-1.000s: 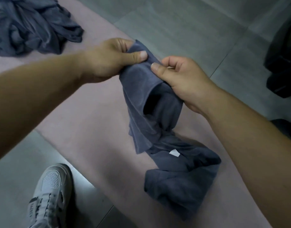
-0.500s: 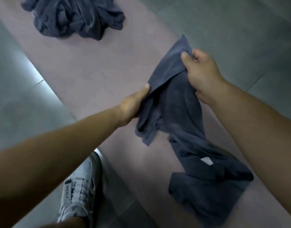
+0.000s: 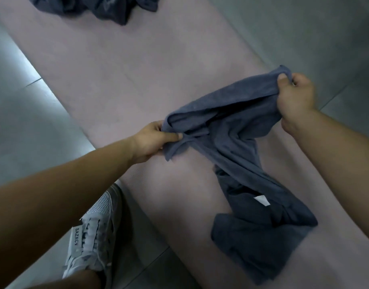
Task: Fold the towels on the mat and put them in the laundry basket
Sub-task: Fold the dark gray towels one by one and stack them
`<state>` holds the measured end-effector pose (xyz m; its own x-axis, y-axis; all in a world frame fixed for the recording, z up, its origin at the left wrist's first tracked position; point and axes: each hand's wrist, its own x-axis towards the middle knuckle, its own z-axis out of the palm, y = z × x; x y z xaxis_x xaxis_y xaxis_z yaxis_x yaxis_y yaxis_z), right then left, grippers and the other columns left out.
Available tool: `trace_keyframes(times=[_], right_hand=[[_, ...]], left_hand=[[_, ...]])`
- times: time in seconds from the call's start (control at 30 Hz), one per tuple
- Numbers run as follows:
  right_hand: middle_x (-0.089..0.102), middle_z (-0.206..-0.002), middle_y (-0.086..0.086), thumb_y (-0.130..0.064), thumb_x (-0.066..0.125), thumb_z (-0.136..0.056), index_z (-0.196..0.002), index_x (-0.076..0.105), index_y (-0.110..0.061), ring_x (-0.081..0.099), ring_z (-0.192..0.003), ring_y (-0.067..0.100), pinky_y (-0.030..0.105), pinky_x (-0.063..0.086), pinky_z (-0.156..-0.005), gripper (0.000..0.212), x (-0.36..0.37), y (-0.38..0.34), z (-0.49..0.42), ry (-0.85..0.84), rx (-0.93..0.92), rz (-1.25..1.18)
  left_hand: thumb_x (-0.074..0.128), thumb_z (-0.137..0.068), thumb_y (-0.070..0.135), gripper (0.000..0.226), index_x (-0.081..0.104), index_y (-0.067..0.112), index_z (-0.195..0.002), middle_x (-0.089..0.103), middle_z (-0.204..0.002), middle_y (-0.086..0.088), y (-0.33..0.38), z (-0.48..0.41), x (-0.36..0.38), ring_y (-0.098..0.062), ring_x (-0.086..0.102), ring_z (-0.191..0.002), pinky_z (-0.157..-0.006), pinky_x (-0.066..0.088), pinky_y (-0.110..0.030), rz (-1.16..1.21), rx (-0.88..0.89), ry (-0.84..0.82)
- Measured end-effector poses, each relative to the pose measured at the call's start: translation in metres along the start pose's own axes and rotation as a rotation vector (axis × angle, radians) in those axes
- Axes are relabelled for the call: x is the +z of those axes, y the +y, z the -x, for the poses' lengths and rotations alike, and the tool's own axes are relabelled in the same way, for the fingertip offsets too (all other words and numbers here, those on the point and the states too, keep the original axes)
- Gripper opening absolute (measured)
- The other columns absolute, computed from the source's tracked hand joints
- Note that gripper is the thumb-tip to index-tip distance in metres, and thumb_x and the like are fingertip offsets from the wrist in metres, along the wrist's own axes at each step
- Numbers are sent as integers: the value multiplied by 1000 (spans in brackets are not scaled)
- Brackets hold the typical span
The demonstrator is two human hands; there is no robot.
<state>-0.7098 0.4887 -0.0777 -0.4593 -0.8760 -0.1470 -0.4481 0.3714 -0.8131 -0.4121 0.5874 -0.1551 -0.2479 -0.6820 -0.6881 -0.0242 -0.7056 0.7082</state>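
A dark blue-grey towel [image 3: 238, 130] hangs stretched between my two hands above the pink mat [image 3: 121, 80]. My left hand [image 3: 152, 140] pinches one end of its top edge between thumb and fingers. My right hand [image 3: 294, 97] grips the other end, farther away and to the right. The rest of the towel trails down twisted and bunches on the mat near me, showing a small white label [image 3: 261, 200]. More dark towels lie in a crumpled pile [image 3: 108, 7] at the mat's far end. The laundry basket is not in view.
Grey floor tiles [image 3: 23, 105] flank the mat on both sides. My foot in a white sneaker [image 3: 91, 234] stands on the tiles beside the mat's left edge, close to my left forearm.
My hands have pulled apart along the towel's top edge: the left slid down and left, the right out to the right. The edge is now spread between them. The view shifted toward the mat.
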Motion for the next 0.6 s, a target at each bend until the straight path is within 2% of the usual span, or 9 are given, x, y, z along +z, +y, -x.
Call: trace_keyframes(times=[0.07, 0.17, 0.23, 0.3, 0.37, 0.43, 0.47, 0.53, 0.6], right_hand=[[46, -68, -9, -26, 54, -96, -68, 47, -22, 43, -61, 5, 21, 36, -54, 29, -5, -3, -5, -11, 26, -43], [49, -70, -3, -22, 57, -83, -66, 50, -20, 48, -67, 12, 27, 37, -59, 19, -12, -8, -9, -3, 67, -113], [57, -78, -1, -22, 55, -78, -75, 65, -15, 54, -70, 13, 27, 41, -59, 13, -16, -12, -10, -6, 79, -150], [63, -80, -2, -19, 53, -83, -90, 71, -10, 59, -65, 8, 21, 45, -56, 21, -17, -14, -8, -37, 91, -184], [59, -70, -5, -18, 58, -86, -77, 65, -15, 55, -54, 4, 20, 43, -51, 12, -14, -11, -7, -70, 87, -175], [53, -65, -7, -24, 66, -89, -68, 56, -21, 49, -52, 3, 18, 42, -50, 23, -6, -7, -6, -106, 44, -110], [52, -64, -8, -26, 66, -91, -67, 55, -22, 48, -53, 2, 17, 42, -51, 27, -3, -6, -7, -116, 10, -72], [56, -68, -10, -23, 64, -94, -71, 57, -24, 50, -55, -3, 13, 44, -56, 24, 3, -10, -15, -111, -46, -63], [57, -72, -11, -20, 61, -96, -76, 57, -25, 51, -59, -4, 14, 46, -63, 20, 7, -19, -29, -69, -74, -117]], left_hand=[[64, -96, 16, 34, 60, 11, -129, 70, -119, -13, -7, 4, 0, -30, 68, -104, -89, 58, -48, 209, -60, -66], [74, -85, 18, 38, 62, 10, -120, 68, -107, -9, -13, 10, -3, -19, 66, -84, -67, 60, -29, 292, -136, -178], [81, -75, 15, 46, 63, 9, -118, 69, -109, -11, -16, 11, -8, -18, 67, -87, -74, 59, -28, 278, -196, -266], [77, -77, 8, 44, 64, 9, -119, 72, -113, -9, -15, 15, -17, -20, 69, -96, -82, 60, -30, 172, -269, -327], [80, -76, 8, 40, 67, 10, -114, 73, -105, -7, -12, 17, -32, -18, 68, -92, -79, 58, -29, -89, -329, -398], [88, -72, 12, 44, 70, 10, -112, 73, -106, -11, -10, 17, -48, -23, 65, -96, -90, 53, -35, -349, -380, -438], [88, -71, 14, 42, 71, 11, -110, 73, -102, -8, -6, 18, -56, -22, 65, -92, -87, 53, -33, -430, -394, -406], [83, -77, 13, 29, 73, 13, -104, 66, -85, -2, 2, 16, -69, -12, 58, -71, -61, 47, -22, -471, -370, -244], [77, -82, 8, 22, 71, 9, -103, 65, -78, -2, 12, 14, -83, -9, 58, -62, -52, 48, -19, -353, -290, -81]])
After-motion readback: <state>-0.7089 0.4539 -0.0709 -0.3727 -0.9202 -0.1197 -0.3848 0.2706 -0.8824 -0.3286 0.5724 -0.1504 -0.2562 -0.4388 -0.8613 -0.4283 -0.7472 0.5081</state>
